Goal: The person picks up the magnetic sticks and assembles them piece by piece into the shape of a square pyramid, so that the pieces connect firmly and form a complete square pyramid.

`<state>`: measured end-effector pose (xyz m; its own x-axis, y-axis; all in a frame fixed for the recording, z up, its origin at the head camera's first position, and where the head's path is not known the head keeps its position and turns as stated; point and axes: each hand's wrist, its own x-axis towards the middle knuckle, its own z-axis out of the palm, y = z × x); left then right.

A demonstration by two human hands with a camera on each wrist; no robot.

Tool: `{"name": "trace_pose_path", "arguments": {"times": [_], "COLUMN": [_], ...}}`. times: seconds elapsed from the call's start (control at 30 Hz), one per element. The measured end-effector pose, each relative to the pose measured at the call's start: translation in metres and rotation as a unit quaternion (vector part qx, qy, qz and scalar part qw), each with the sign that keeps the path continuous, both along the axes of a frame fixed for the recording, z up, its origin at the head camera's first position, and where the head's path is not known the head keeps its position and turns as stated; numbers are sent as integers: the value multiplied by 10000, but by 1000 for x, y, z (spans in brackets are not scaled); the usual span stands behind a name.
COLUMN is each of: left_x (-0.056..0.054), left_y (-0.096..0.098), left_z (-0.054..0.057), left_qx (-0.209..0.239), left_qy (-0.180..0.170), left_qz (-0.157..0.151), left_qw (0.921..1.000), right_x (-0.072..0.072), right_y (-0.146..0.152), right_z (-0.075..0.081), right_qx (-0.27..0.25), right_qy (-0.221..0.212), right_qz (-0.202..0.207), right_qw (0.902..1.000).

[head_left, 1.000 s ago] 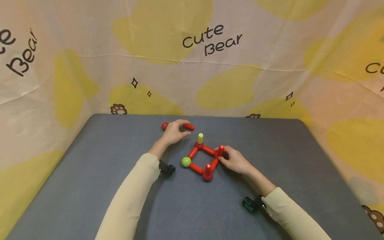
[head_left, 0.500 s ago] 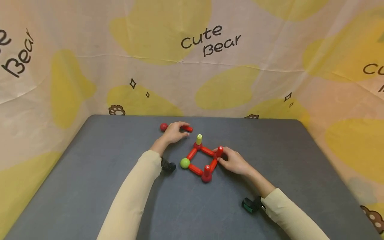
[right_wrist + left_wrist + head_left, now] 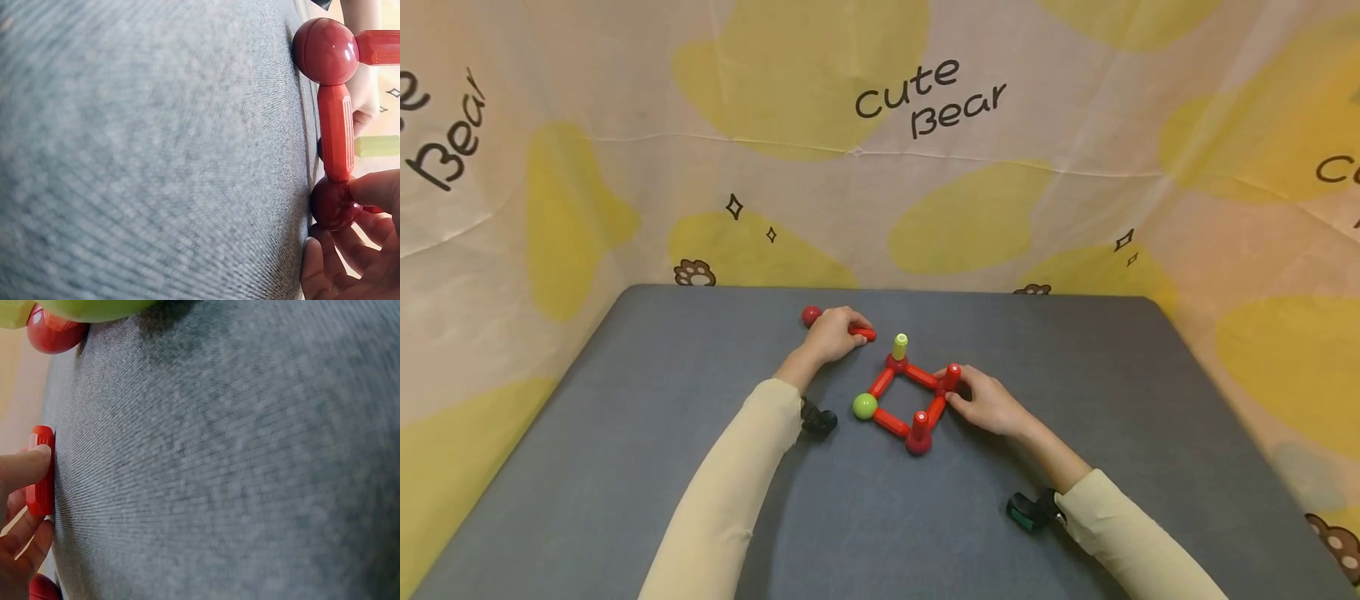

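Note:
Near the back of the table, my left hand (image 3: pixel 832 335) pinches a loose red rod (image 3: pixel 41 497) between thumb and fingers. A red ball (image 3: pixel 811 316) lies just left of that hand. In the middle stands a square frame of red rods (image 3: pixel 891 422) joined by balls: a green ball (image 3: pixel 865 407) at the left corner, red balls at the others. A yellow-green rod (image 3: pixel 901 347) stands upright on the back corner, and red rods stand on the right and front corners. My right hand (image 3: pixel 988 403) holds the right corner's red ball (image 3: pixel 333 205), thumb and fingertips against it.
The grey tabletop (image 3: pixel 625 467) runs back to a yellow-patterned cloth (image 3: pixel 820 217) that hangs behind and at both sides. Dark cameras are strapped to both wrists, the right wrist camera (image 3: pixel 1028 510) hanging close over the table.
My left hand has closed on the loose red rod, which has shifted slightly toward me. The right hand and the frame stay in place.

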<state>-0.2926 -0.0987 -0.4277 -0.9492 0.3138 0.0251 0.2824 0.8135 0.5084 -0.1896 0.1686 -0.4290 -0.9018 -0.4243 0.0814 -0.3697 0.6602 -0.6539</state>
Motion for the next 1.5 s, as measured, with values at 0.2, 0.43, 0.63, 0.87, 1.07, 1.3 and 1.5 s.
{"name": "trace_pose_path", "arguments": {"times": [0.2, 0.43, 0.63, 0.87, 1.07, 1.3, 1.5], "left_x": [1, 8, 18, 39, 55, 72, 88], "left_y": [1, 3, 4, 4, 0, -7, -9], "left_z": [-4, -2, 8, 21, 25, 26, 28], "left_qx": [146, 310, 431, 909, 1317, 1728, 2037], "left_qy": [-27, 61, 177, 249, 299, 279, 189], "left_qz": [93, -3, -212, -317, -311, -289, -230], "left_qw": [9998, 9995, 9987, 9950, 9903, 9841, 9786], "right_x": [1, 1, 1, 1, 0, 1, 1], "right_y": [0, 1, 3, 5, 4, 2, 1], "right_z": [-1, 0, -2, -3, -2, -1, -1], "right_qx": [25, -11, 1, 0, 2, -26, -24], "right_qy": [75, 94, 82, 116, 155, 93, 57], "right_qz": [-42, -115, -71, 2, 10, 37, 20], "right_qw": [10000, 9999, 9999, 9999, 9999, 9999, 10000]}}
